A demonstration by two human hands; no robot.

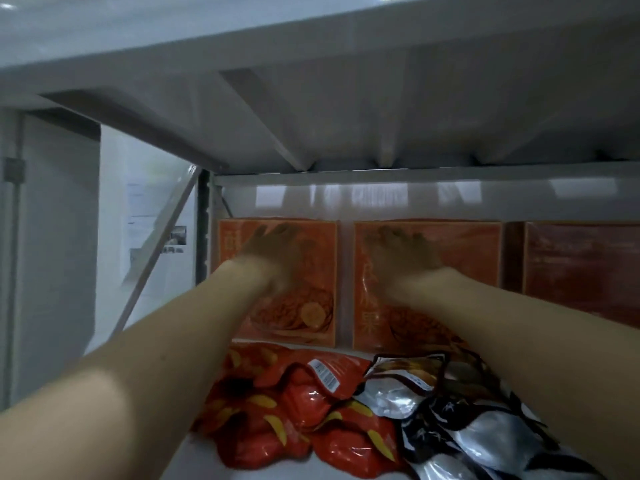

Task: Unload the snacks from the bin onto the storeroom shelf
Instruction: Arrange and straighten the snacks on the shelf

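Both my arms reach deep into the white shelf [287,474]. My left hand [273,252] lies flat with spread fingers on the face of an upright orange snack box [304,317] at the back left. My right hand [401,254] lies flat the same way on a second orange box [471,258] beside it. Both hands are blurred. In front of the boxes, red snack bags [294,410] and black-and-silver snack bags [467,434] lie heaped on the shelf board. The bin is out of view.
A third, darker red box [581,261] stands at the back right. The upper shelf's underside [346,126] hangs close overhead. At the left are the shelf's upright post [204,223], a diagonal brace [156,258] and a wall with papers [138,202].
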